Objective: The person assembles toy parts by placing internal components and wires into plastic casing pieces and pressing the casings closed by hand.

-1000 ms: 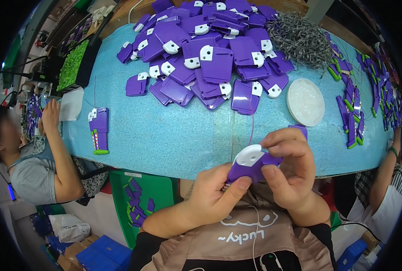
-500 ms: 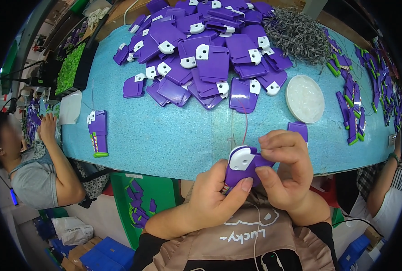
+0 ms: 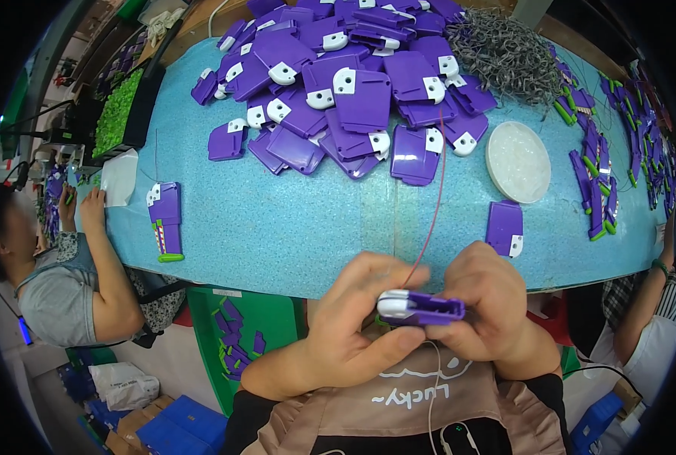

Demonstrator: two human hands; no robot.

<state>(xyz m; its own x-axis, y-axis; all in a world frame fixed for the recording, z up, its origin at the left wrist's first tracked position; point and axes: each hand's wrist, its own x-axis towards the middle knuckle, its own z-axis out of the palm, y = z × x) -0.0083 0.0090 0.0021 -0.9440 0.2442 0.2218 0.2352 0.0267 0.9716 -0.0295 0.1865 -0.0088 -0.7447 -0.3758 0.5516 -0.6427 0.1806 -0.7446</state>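
Note:
Between both hands, just in front of the table edge, a purple plastic casing (image 3: 437, 309) with a white corner is turned edge-on, its hollow side partly showing. My left hand (image 3: 353, 322) grips the white end, with the thumb below and the fingers above. My right hand (image 3: 490, 303) has curled fingers closed on the other end. A thin pinkish-red wire (image 3: 437, 205) rises from near the white end and arcs up towards the heap of casings. On the table beyond my right hand lies a single purple casing (image 3: 504, 227).
A heap of purple casings (image 3: 292, 98) covers the far middle, beside tangled grey strips (image 3: 505, 57) and a round white dish (image 3: 518, 163). Assembled purple-green pieces (image 3: 169, 224) lie left and right. A green bin (image 3: 277, 318) hangs below the edge; a co-worker (image 3: 65, 288) sits left.
The casing has tipped from its flat face to its edge. My right fingers have closed round it. More of the wire now shows, and the single casing by the dish has come into fuller view.

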